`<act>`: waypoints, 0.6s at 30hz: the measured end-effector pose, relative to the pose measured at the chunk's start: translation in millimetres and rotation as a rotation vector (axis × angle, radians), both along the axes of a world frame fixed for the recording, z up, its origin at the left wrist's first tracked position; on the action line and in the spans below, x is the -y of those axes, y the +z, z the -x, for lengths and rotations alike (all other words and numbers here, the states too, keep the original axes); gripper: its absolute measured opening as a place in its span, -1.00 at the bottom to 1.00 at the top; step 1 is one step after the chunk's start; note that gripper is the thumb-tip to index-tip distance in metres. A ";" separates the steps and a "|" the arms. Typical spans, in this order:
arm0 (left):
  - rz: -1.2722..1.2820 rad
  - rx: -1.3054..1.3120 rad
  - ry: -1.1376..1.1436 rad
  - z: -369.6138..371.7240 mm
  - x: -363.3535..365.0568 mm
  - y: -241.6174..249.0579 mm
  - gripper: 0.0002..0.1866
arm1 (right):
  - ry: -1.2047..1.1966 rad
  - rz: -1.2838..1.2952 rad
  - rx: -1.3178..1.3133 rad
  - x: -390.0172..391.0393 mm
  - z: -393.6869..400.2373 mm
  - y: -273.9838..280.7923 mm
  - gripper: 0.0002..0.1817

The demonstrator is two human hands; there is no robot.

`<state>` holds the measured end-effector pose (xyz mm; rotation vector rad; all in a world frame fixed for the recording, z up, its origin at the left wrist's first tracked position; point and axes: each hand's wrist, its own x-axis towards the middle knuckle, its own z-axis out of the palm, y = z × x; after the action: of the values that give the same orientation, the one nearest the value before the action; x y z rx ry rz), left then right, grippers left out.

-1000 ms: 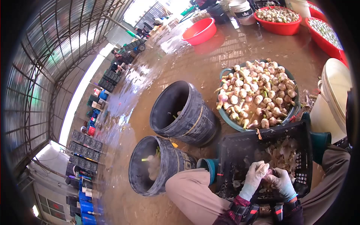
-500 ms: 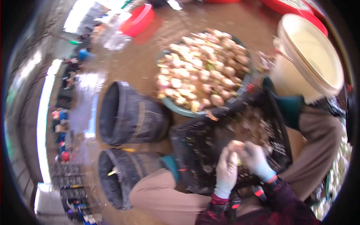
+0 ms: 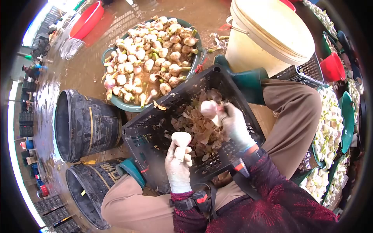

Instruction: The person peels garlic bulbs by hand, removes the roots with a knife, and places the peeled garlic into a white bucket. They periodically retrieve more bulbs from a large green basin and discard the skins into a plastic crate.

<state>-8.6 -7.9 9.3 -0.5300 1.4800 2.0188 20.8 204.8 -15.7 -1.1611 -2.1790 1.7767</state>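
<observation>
Maroon sleeves (image 3: 268,194) come down to our two white-gloved hands, with dark straps (image 3: 184,204) at the wrists. Our left hand (image 3: 178,169) has its fingers closed round the lower end of a white bulb (image 3: 181,138), the round head standing up above them over the crate. Our right hand (image 3: 235,126) reaches a little farther out, its fingers pressed together at the side of a pinkish bulb (image 3: 209,109); we cannot quite tell whether they pinch the bulb itself or a strip of its skin. The two bulbs are apart, both above the black crate (image 3: 230,92), where brown and tan peels (image 3: 194,124) lie in a heap. Our knees, in brown trousers (image 3: 291,120), bend to either side, and green boots (image 3: 248,83) flank the crate.

Beyond our left knee, two dark buckets (image 3: 101,124) stand near each other. Just past the crate we have a teal tub (image 3: 130,108) heaped with untrimmed garlic (image 3: 149,64), and to its right a cream bucket (image 3: 244,50). Farther off on our right, pale garlic (image 3: 328,128) fills several basins near a red bucket (image 3: 333,66). Well beyond the tub, to the left, a red basin (image 3: 87,21) sits on the wet floor (image 3: 64,73).
</observation>
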 end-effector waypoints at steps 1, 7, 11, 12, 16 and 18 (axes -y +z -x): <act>-0.061 -0.003 0.037 -0.3 1.1 -0.6 -0.58 | 0.164 -0.483 -0.036 5.4 -6.6 -10.3 -0.69; -0.060 -0.155 0.013 -10.6 -23.2 4.8 -0.55 | 0.437 -0.162 -0.026 53.6 -5.7 27.3 -0.63; 0.156 -0.315 -0.010 -16.4 -37.4 -9.7 -0.58 | 0.364 -0.183 -0.096 63.1 -4.0 24.1 -0.68; 0.160 -0.299 -0.019 -16.6 -37.8 -11.2 -0.58 | 0.348 -0.181 -0.055 61.7 -3.1 24.4 -0.71; 0.079 -0.192 -0.069 -12.0 -46.3 -0.3 -0.60 | 0.263 -0.080 -0.007 54.3 4.6 19.1 -0.75; -0.072 -0.088 -0.063 -12.3 -41.1 -2.2 -0.60 | 0.153 0.152 -0.024 49.5 6.3 15.4 -0.79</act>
<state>3.7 33.2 7.1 -0.3643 1.4506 2.0604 14.6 155.3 -0.3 -1.0198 -2.2068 2.0382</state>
